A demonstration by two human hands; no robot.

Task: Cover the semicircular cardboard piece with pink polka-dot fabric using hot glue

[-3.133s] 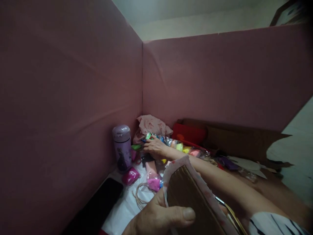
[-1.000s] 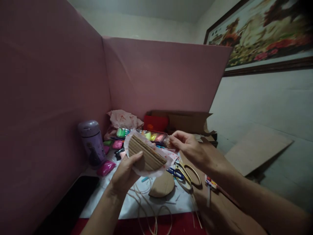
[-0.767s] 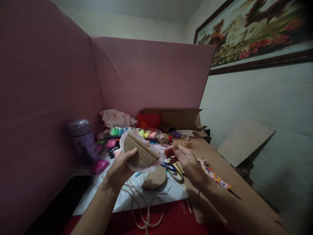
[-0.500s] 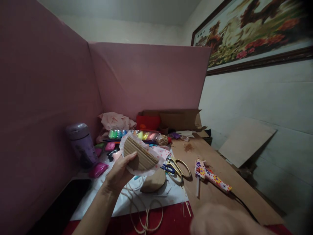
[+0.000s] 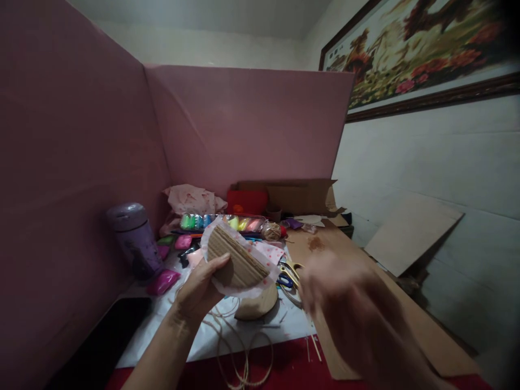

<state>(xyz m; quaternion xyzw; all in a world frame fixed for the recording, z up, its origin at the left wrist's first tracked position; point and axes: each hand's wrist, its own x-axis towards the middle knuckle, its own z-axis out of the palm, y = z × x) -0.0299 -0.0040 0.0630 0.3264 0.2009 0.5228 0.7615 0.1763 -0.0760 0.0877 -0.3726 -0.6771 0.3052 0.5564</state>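
Left hand [image 5: 201, 290], centre of frame, grips a cardboard stack [image 5: 235, 262]: a half-round wad of corrugated layers, wrapped in white spotted paper [image 5: 266, 254]. Thumb lies over the near face, the other fingers are curled behind; the flat layered edge faces up and right. The stack is held clear of the table, above a loose cardboard half-disc [image 5: 255, 306] lying on the white sheet [image 5: 203, 338].

Right hand [image 5: 345, 295], lower right of frame, is a motion blur. It looks open and loosely spread, but whether it holds anything I cannot tell. It sits in front of the scissors [image 5: 289, 273], whose gold handles just show to its left.

Around: twine [image 5: 239, 357] looped at the bottom centre; purple flask [image 5: 132, 238] at left against the pink board [image 5: 81, 141]; a row of coloured clay packs [image 5: 221, 222] behind the stack; a brown cardboard sheet [image 5: 422, 330] running along the right side. The black slab [image 5: 117, 330] at lower left is probably a phone.

Judgement on the handling: the paper wrap looks loose at the right rim, so the left thumb should keep firm pressure on the layers so they do not fan out. Best to tilt the flat edge toward the right hand and hold the stack steady and low over the sheet. The right hand should come in slowly from the right and take the paper edge with the fingertips, not the palm, keeping clear of the scissor points beneath.
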